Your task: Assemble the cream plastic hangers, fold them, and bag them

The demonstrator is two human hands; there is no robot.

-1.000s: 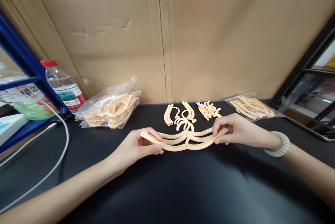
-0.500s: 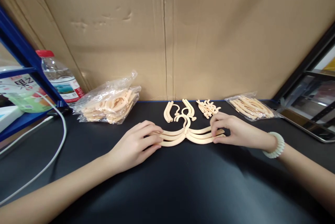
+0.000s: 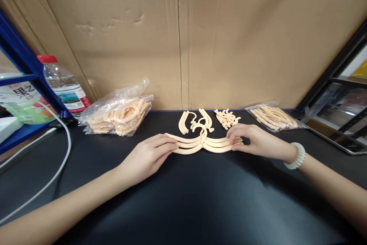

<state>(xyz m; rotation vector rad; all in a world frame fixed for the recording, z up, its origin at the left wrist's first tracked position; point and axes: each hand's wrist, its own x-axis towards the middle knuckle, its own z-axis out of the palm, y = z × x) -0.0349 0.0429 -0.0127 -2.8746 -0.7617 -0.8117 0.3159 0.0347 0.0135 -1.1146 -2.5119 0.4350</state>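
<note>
Several beige plastic clothes hangers [image 3: 187, 146] lie fanned together on the black tabletop, their curved arms spread to both sides and their hooks bunched at the middle. My left hand [image 3: 147, 157] grips the left ends of the arms, fingers over them; one arm's tip shows above the fingers. At the right ends, my right hand [image 3: 248, 140] pinches the arms between thumb and fingers. A pale beaded bracelet [image 3: 296, 156] is on the right wrist. Just behind the hangers are loose curved arms [image 3: 182, 122] and, more to the right, a pile of small hooks [image 3: 226, 118].
A clear bag of beige hanger parts [image 3: 120, 117] lies at the back left beside a red-capped bottle [image 3: 67, 92]. Another bag of arms [image 3: 273, 117] is at the back right. A white cable [image 3: 69, 149] curves along the left. Cardboard [image 3: 129, 38] walls off the back.
The hangers have shifted slightly away from me and their arms are fanned a little differently. The left tip of the rear arm now shows past my left fingers. Both hands stay on the ends.
</note>
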